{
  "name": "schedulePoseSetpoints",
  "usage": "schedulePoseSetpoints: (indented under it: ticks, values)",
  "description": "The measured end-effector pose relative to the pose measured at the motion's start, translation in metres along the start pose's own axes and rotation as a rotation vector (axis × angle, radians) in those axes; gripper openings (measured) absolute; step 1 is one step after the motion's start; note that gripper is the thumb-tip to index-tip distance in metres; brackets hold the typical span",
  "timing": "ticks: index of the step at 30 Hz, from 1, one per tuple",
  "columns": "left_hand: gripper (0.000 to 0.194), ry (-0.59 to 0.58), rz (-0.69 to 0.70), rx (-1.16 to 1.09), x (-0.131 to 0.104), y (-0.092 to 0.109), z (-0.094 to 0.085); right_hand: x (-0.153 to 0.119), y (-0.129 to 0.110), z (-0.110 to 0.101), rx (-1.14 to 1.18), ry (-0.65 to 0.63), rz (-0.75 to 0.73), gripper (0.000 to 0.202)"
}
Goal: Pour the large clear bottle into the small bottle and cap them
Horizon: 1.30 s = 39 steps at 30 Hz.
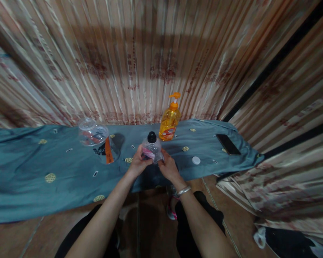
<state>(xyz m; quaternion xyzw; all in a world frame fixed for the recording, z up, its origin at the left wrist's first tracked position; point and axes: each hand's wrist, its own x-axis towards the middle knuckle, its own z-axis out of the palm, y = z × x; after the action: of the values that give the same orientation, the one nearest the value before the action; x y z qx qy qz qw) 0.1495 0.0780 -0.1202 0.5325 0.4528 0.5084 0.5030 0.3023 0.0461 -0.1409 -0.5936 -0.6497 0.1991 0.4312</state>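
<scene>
Between my two hands is a clear plastic bottle (152, 146) with a black cap and a pink label, held upright over the cloth near its front edge. My left hand (140, 160) is closed round the bottle's left side, thumb at the front. On the lower right side, my right hand (168, 165) grips it with bent fingers, a silver bangle on the wrist. Just behind stands an orange pump bottle (168, 123) of yellow-orange liquid. A white round lid (196, 160) lies flat to the right of my right hand.
A large clear plastic jar (107, 150) with an orange and black label stands at the left, partly behind another clear round container (86, 132). A black phone (228, 144) lies at the right. Pleated curtains (145, 71) hang behind the teal cloth (70, 175).
</scene>
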Motion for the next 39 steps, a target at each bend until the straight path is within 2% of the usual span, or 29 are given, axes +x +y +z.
schedulePoseSetpoints:
  ticks: [5,9,15,17,22,25,28,32,36,39]
  values:
    - [0.069,0.055,0.011,0.02,0.001,-0.003,-0.004,0.002,-0.004,0.006,-0.098,-0.054,0.04,0.058]
    - [0.052,0.096,-0.001,0.059,-0.002,-0.003,-0.012,0.003,-0.012,0.011,-0.108,-0.109,0.028,0.058]
    - [0.054,0.155,-0.049,0.04,-0.007,0.002,-0.02,0.0,-0.018,0.012,-0.24,-0.093,-0.129,0.066]
    - [0.053,0.195,-0.064,0.026,-0.007,0.004,-0.024,-0.004,-0.02,0.012,-0.308,-0.114,-0.166,0.068]
    - [0.053,0.299,-0.063,-0.007,-0.005,0.015,-0.036,-0.012,-0.03,0.005,-0.389,-0.226,-0.123,0.071]
    - [0.054,0.329,-0.032,-0.017,0.0,0.027,-0.037,-0.009,-0.034,-0.003,-0.326,-0.177,-0.142,0.066]
    - [0.057,0.333,0.004,-0.024,0.008,0.037,-0.027,-0.002,-0.034,-0.008,-0.218,-0.093,-0.158,0.067]
    - [0.058,0.273,0.034,-0.033,0.021,0.039,0.002,0.009,-0.029,-0.008,-0.153,-0.01,-0.13,0.077]
    - [0.057,0.196,0.071,-0.018,0.036,0.025,0.038,0.022,-0.016,-0.011,-0.199,0.052,-0.061,0.079]
    - [0.053,0.153,0.095,0.016,0.049,0.009,0.061,0.033,-0.001,-0.016,-0.298,0.106,0.0,0.065]
